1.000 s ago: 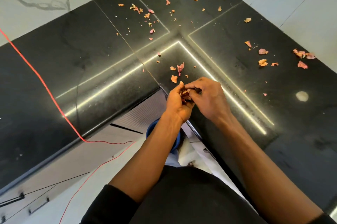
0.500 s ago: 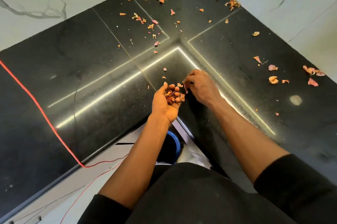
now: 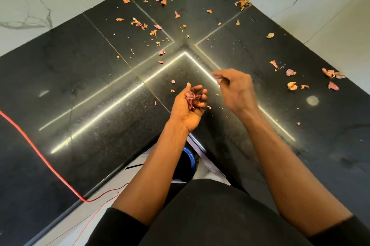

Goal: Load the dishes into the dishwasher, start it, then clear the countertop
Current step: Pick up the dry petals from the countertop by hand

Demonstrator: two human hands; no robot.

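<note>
The left hand (image 3: 187,110), cupped palm up, holds a heap of dry pink petals (image 3: 192,98). The blurry right hand (image 3: 237,87) is just beside it; I cannot tell its grip. Other loose orange petals (image 3: 292,85) lie on the shiny black stone surface (image 3: 80,85).

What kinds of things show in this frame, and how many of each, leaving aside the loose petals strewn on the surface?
hands: 2, the left hand and the right hand
handful of dried petals, cupped in the left palm: 1
black countertop: 1
red cable lying across it: 1
blue container below its edge: 1
Total: 6
</note>
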